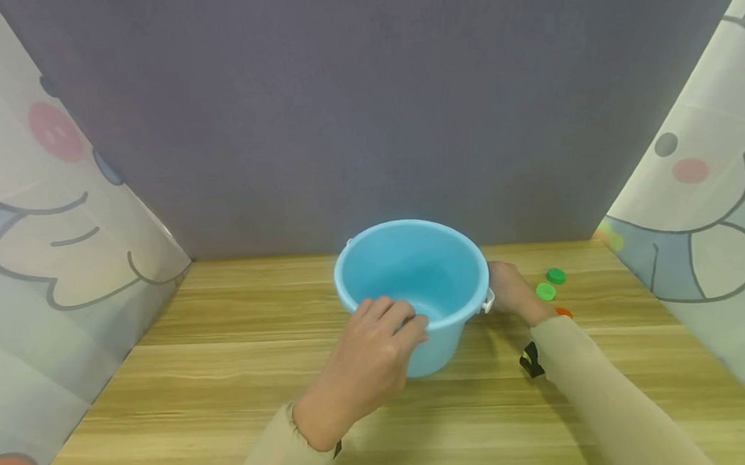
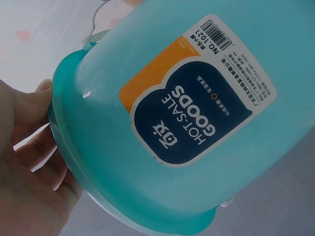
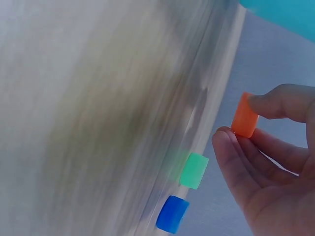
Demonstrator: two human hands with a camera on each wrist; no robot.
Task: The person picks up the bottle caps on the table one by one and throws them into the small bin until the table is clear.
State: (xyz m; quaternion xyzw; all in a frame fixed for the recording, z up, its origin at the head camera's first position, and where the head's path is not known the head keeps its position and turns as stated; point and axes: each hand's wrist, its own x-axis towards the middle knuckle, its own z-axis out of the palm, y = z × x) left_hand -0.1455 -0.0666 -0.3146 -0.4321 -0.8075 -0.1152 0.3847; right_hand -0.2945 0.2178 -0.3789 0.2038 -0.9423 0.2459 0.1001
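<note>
A light blue plastic bucket (image 1: pixel 443 342) stands on the wooden table, its mouth facing up. My left hand (image 1: pixel 369 346) grips the bucket's near rim, fingers over the edge; in the left wrist view the thumb presses the outer side. My right hand (image 1: pixel 510 288) is just right of the bucket, its fingertips hidden in the head view. The right wrist view shows it pinching an orange bottle cap (image 3: pixel 244 117) between thumb and fingers. In that view a light green cap (image 3: pixel 194 170) and a blue cap (image 3: pixel 172 214) are on the table.
To the right of my right hand lie a dark green cap (image 1: pixel 556 276), a light green cap (image 1: pixel 545 291) and an orange cap (image 1: pixel 564 312) partly covered by the forearm. A grey panel (image 1: pixel 365 119) stands behind the table, with printed cloths at both sides.
</note>
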